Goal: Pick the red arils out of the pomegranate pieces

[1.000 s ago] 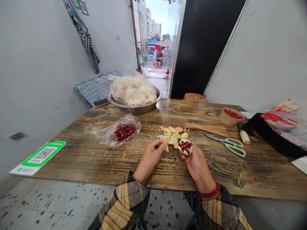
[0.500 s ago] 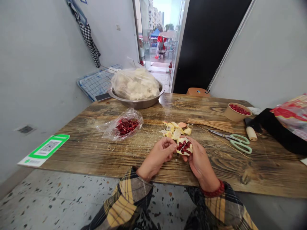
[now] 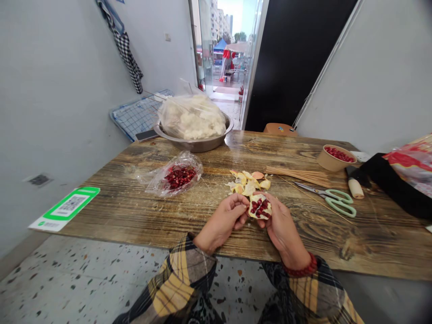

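Pomegranate piece (image 3: pixel 260 207): held over the surface (image 3: pixel 162 225), near its front edge, with red seeds and pale pith turned up into view.
Right hand (image 3: pixel 283 227): the grip is closed on the piece from its right side; a red bracelet (image 3: pixel 302 266) is worn at the wrist.
Left hand (image 3: pixel 224 218): the fingers are curled and brought to the piece's left edge; whether anything is pinched in this grip cannot be told.
Peel scraps (image 3: pixel 249 182): strewn in a loose heap just beyond the piece.
Clear bag (image 3: pixel 156 182): laid to the left of the peel, with loose red seeds (image 3: pixel 180 177) held inside.
Paper bowl (image 3: pixel 329 163): set at the far right, filled with red seeds.
Scissors (image 3: pixel 324 193): laid right of the peel, green handles turned rightward.
Thin sticks (image 3: pixel 299 175): gathered behind the scissors.
Metal basin (image 3: pixel 199 146): placed at the far edge, topped by a bag of pale lumps (image 3: pixel 200 123).
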The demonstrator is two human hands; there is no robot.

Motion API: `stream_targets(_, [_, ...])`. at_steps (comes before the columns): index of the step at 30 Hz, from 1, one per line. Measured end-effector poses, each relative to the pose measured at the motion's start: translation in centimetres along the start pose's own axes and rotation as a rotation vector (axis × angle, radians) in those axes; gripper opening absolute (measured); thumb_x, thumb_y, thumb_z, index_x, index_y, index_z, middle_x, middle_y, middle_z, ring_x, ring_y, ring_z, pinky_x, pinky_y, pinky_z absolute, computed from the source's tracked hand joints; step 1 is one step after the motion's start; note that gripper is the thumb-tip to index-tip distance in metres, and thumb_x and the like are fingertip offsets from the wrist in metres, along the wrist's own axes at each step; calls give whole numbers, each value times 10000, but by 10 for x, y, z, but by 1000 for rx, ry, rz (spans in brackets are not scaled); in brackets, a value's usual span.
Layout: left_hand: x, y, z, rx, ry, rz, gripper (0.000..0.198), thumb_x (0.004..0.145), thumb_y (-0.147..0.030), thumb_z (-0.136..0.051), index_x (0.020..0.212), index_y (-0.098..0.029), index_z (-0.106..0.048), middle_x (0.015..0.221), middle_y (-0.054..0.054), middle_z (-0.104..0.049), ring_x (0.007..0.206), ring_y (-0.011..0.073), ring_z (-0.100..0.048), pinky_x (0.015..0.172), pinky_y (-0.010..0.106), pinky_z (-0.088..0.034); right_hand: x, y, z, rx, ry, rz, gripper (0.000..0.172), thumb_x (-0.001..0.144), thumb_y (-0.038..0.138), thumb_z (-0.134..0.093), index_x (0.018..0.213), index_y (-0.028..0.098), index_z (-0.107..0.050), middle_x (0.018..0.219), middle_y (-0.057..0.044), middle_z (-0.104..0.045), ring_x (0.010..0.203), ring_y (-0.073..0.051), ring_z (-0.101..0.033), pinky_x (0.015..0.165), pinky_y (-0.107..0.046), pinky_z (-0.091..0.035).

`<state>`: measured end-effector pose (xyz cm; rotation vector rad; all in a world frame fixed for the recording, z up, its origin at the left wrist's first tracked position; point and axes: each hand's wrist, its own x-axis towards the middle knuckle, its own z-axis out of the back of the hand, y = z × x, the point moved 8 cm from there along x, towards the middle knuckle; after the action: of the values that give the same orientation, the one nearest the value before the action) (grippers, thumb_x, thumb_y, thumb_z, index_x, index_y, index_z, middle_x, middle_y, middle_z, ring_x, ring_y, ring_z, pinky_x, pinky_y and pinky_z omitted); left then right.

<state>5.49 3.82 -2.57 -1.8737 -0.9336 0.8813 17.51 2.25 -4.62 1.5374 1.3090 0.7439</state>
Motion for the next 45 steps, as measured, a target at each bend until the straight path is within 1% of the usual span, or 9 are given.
stream_targets(5, [1, 7, -2, -112, 37, 49, 232, 734, -337, -651, 746, -171, -489, 559, -44, -455, 451, 48, -391, 392, 159, -199, 1, -3, 0, 18, 16, -14, 339, 774, 491, -636, 915, 194, -719, 690, -18, -645, 533, -123, -513, 359, -195, -336])
stream_targets(8, [2, 8, -1, -102, 47, 48, 324, 718, -399, -702, 751, -170, -477, 571, -47, -461, 443, 35, -380, 385, 155, -170, 0, -1, -2, 14, 30, -10, 327, 780, 488, -633, 913, 202, -716, 688, -16, -643, 549, -128, -518, 367, -193, -353])
stream_targets(13, [1, 7, 2, -46, 3, 30, 389, 693, -474, -724, 786, -167, -503, 560, -57, -461, 424, 27, -359, 377, 155, -161, -3, 2, -3, -27, 27, 9, 316, 779, 482, -633, 921, 213, -717, 708, -16, -657, 555, -133, -526, 369, -199, -356])
stream_targets(19, [0, 8, -2, 0, 9, 54, 419, 628, -435, -780, 802, -165, -511, 579, -70, -465, 412, 16, -332, 380, 157, -134, -4, 3, -1, -54, 21, 27, 351, 775, 495, -635, 981, 224, -720, 739, -23, -662, 553, -129, -520, 356, -191, -354])
stream_targets(26, [0, 10, -2, 23, 28, 50, 351, 698, -408, -722, 822, -170, -495, 549, -69, -465, 402, 25, -318, 372, 164, -144, -4, 2, -4, -51, 60, 24, 422, 787, 535, -619, 1023, 198, -714, 702, -15, -616, 525, -106, -480, 339, -176, -363])
stream_targets(32, [1, 14, -1, 46, 19, 72, 171, 754, -297, -605, 812, -177, -498, 460, -64, -464, 360, 43, -312, 357, 172, -181, -4, 2, -4, -82, 74, 40, 401, 791, 530, -619, 979, 190, -717, 681, -12, -609, 517, -101, -475, 333, -169, -356])
stream_targets(38, [3, 16, 2, -41, -12, 92, 99, 741, -228, -525, 818, -166, -523, 537, -41, -499, 388, 52, -404, 346, 165, -213, -3, 0, -2, -78, 57, 14, 381, 793, 529, -611, 956, 200, -712, 672, -9, -604, 527, -108, -483, 334, -163, -337])
stream_targets(42, [4, 15, 2, -86, 2, 78, 172, 778, -324, -540, 808, -156, -525, 601, -29, -506, 415, 50, -430, 342, 164, -212, -3, -2, -3, -32, 77, -32, 341, 801, 496, -606, 948, 208, -714, 697, -13, -619, 540, -119, -488, 341, -178, -329])
stream_targets(45, [3, 13, -1, -61, 35, 48, 292, 771, -427, -613, 800, -155, -514, 567, -45, -487, 407, 36, -391, 353, 159, -209, -4, -1, -3, -34, 67, -41, 320, 803, 479, -604, 947, 215, -717, 720, -19, -637, 547, -127, -500, 345, -193, -330])
